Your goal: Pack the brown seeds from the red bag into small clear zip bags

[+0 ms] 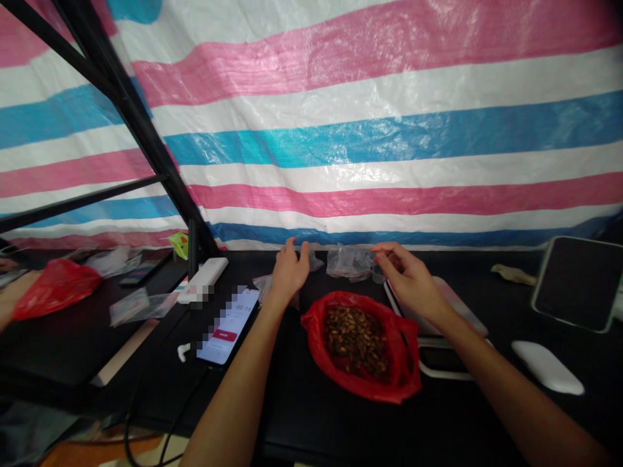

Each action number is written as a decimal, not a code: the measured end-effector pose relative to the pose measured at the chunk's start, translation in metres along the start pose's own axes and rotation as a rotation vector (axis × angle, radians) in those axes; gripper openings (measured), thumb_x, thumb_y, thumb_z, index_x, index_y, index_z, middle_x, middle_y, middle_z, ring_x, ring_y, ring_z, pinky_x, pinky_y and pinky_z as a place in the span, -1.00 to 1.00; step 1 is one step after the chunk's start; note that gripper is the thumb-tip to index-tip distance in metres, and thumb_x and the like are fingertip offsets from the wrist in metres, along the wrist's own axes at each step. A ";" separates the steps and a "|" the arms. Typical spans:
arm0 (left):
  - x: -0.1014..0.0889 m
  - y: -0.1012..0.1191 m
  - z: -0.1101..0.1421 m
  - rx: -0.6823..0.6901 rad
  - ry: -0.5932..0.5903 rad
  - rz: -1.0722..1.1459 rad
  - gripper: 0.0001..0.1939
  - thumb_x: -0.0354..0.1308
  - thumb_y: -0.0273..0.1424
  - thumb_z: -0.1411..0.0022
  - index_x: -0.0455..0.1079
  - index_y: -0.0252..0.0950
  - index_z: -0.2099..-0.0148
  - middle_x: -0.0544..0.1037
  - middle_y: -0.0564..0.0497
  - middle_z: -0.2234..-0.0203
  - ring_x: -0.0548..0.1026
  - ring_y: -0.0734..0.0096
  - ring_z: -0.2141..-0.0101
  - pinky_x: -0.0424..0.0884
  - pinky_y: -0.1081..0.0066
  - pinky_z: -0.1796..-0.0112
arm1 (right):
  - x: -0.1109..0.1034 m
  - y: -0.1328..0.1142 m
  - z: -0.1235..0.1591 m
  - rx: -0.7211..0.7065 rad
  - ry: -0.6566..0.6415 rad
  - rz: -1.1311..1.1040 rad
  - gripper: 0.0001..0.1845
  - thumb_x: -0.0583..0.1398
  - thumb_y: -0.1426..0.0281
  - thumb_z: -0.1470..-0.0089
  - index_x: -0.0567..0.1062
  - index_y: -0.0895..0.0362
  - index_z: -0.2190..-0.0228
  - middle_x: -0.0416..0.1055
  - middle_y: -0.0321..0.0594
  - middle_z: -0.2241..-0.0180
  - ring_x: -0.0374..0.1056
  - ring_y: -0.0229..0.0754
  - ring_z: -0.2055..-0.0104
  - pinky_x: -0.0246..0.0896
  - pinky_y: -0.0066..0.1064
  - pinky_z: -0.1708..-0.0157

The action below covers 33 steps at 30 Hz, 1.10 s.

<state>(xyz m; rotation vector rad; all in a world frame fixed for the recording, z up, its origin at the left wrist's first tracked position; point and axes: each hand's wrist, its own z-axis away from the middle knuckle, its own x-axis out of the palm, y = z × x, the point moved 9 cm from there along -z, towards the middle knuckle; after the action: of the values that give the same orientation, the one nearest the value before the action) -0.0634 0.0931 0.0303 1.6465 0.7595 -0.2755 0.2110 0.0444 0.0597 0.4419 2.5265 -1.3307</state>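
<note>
Left hand: the left hand (291, 272) hung open above the table, fingers loosely spread and slightly curled; it held nothing, and its fingertips were just beside a crumpled clear plastic bag (315, 261).

Right hand: the right hand (409, 279) was half curled, with a narrow gap between thumb and forefinger; it held nothing I could make out, and it hovered near a bunch of clear plastic bags (346, 263), over a white scale (462, 318).

Main thing: a heap of brown seeds (356, 340) lay in an open red plastic bag (314, 331), on the black table (287, 421) between the two forearms; the bag sat just in front of the scale.

How far along: the seeds formed a full heap; the clear bags lay bunched beyond them, and I could not tell whether any held seeds; nothing visible sat on the scale.

Rest: a phone (228, 327) lay lit to the left, its screen partly blurred; a white power bank (203, 280) lay beyond it; a dark pad (569, 283) stood to the right; a striped tarp (370, 130) hung behind.
</note>
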 end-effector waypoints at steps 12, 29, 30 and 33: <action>-0.002 -0.025 0.011 0.001 -0.248 -0.626 -0.57 0.13 -0.66 -0.14 0.49 -0.30 -0.05 0.61 -0.30 0.05 0.59 -0.04 0.02 0.42 0.21 0.06 | 0.005 -0.004 0.005 -0.071 -0.091 0.248 -0.76 0.13 0.24 -0.35 0.50 0.03 0.04 0.55 -0.18 0.18 0.41 -0.12 0.31 0.28 -0.28 0.29; -0.038 0.094 0.040 0.851 0.149 0.170 -0.81 0.09 -0.58 -0.37 0.49 -0.23 0.11 0.54 -0.01 0.25 0.50 0.36 0.23 0.43 0.38 0.16 | 0.022 -0.014 0.011 -0.086 -0.212 0.323 -0.71 0.11 0.25 -0.35 0.49 0.01 -0.02 0.58 -0.23 0.29 0.47 -0.11 0.34 0.32 -0.30 0.31; -0.043 0.098 0.045 0.875 0.195 0.195 -0.82 0.10 -0.57 -0.38 0.48 -0.23 0.14 0.54 -0.01 0.26 0.50 0.37 0.22 0.43 0.38 0.15 | 0.025 -0.013 0.012 -0.070 -0.239 0.325 -0.70 0.12 0.25 -0.35 0.49 0.01 -0.04 0.59 -0.24 0.29 0.47 -0.11 0.35 0.32 -0.29 0.31; -0.060 0.099 0.052 0.854 0.358 0.314 -0.86 0.14 -0.57 -0.36 0.47 -0.25 0.22 0.52 0.02 0.31 0.49 0.39 0.23 0.42 0.39 0.16 | 0.040 -0.019 0.019 -0.086 -0.361 0.322 -0.69 0.14 0.25 -0.35 0.52 -0.03 -0.05 0.61 -0.21 0.12 0.50 -0.09 0.21 0.35 -0.25 0.19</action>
<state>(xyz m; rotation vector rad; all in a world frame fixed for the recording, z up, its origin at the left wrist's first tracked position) -0.0361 0.0204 0.1308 2.6427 0.6642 -0.0724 0.1686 0.0248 0.0491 0.5123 2.1022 -1.0679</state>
